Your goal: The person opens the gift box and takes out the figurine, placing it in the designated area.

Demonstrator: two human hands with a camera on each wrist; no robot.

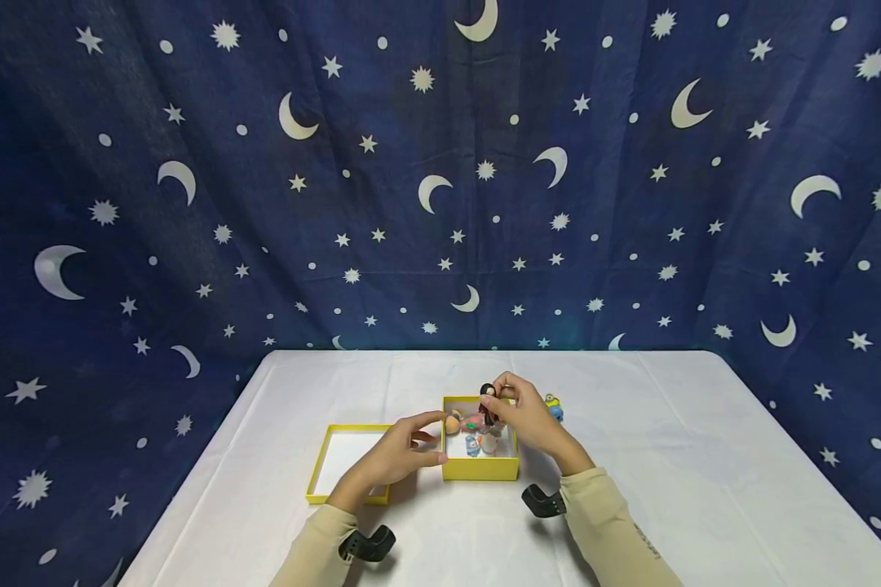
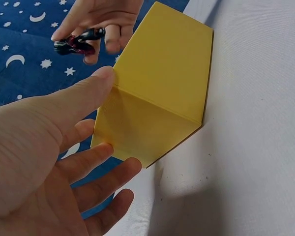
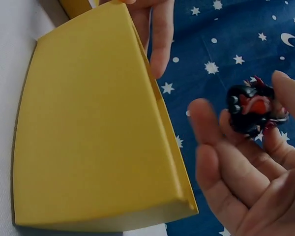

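Observation:
A small dark figurine [image 1: 488,414] with black hair is pinched between the thumb and fingers of my right hand [image 1: 527,417], over the far right of a yellow box [image 1: 480,470]. In the right wrist view the figurine [image 3: 250,109] shows glossy black with red parts. My left hand [image 1: 395,455] is at the box's left side, its thumb touching the edge and its fingers loosely spread along the wall. Inside the open box lie several small toys: an orange round one [image 1: 452,425], a pink one [image 1: 473,422], a blue one [image 1: 473,445] and a white one [image 1: 489,443].
A yellow-rimmed box lid [image 1: 326,461] lies inside-up to the left, partly behind my left forearm. A yellow and blue toy figure [image 1: 554,408] stands on the white tablecloth [image 1: 675,456] just right of my right hand. A dark blue star-patterned curtain [image 1: 382,204] hangs behind the table.

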